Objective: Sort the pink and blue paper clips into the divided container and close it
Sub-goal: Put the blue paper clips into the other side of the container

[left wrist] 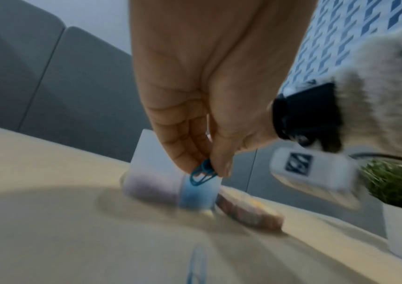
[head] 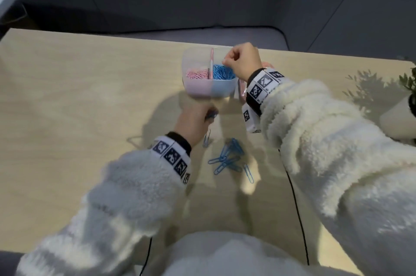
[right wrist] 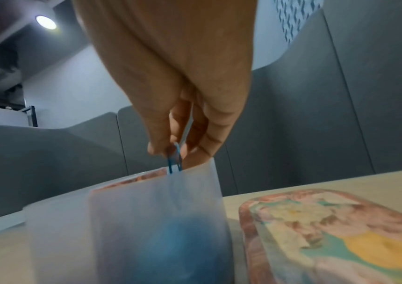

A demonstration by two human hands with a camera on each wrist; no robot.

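fleecy white sleeves (head: 135, 185) fill the near edge of the head view, each wrist banded with black-and-white marker tags. just past them, a small tangle of loose blue clips (head: 229, 158) lies on the pale, smooth wood table (head: 78, 95), thin bent-wire loops, some overlapping. next comes the left hand (head: 193, 118), thumb and fingertips pinched on a couple of blue clips (left wrist: 202, 173) just short of the divided container (head: 209, 88), a frosted, soft-cornered plastic tub. inside, pink clips (head: 197, 74) heap in the left half and blue ones (head: 222, 73) in the right, split by an upright divider (head: 211, 64). the right hand (head: 242, 61) hangs over the blue half, fingers nipped narrow round a single blue clip (right wrist: 176, 159) at the rim. sorting looks nearly done, only blue left loose. the next move calls for releasing over the right side, clear of the divider. beside the tub lies its pink patterned lid (right wrist: 328, 230), flat and not yet on.
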